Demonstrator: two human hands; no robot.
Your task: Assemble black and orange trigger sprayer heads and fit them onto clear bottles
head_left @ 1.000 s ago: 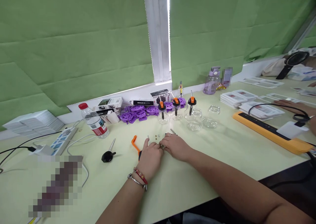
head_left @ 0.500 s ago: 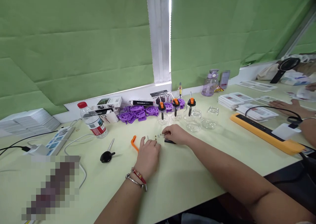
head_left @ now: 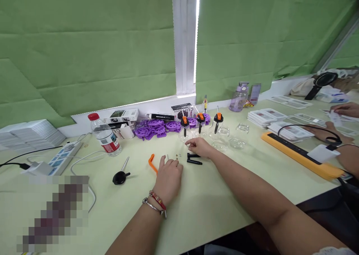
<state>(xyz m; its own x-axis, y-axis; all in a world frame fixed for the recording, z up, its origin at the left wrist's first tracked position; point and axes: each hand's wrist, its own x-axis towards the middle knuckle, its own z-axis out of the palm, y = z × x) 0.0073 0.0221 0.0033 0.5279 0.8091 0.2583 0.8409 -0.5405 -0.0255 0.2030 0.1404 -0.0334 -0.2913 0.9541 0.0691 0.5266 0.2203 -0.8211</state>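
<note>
My right hand [head_left: 199, 147] pinches a small metal spring [head_left: 187, 145] at its fingertips, just above the table. Close below it lie two black plastic parts [head_left: 194, 161], side by side. Resting on the tabletop, my left hand [head_left: 169, 174] has its fingers stretched out and holds nothing I can see. Beside its thumb is a bent orange strip [head_left: 153, 163], its lower end partly covered by the hand. Tiny metal pieces [head_left: 177, 156] sit between both hands. Farther left lies a black lid-like part [head_left: 120, 178] with a metal rod.
Glass jars with black-and-orange tops [head_left: 218, 118] stand behind my right hand, near open glass jars [head_left: 242, 129]. Purple plastic parts [head_left: 153, 129] are heaped at the back. A water bottle [head_left: 105, 135] stands left; a yellow power strip [head_left: 300, 154] and a co-worker's hands [head_left: 331, 129] are right.
My right hand has lifted slightly away from the table with the spring, uncovering the black parts below it. My left hand has stayed in place. The co-worker's hands have shifted.
</note>
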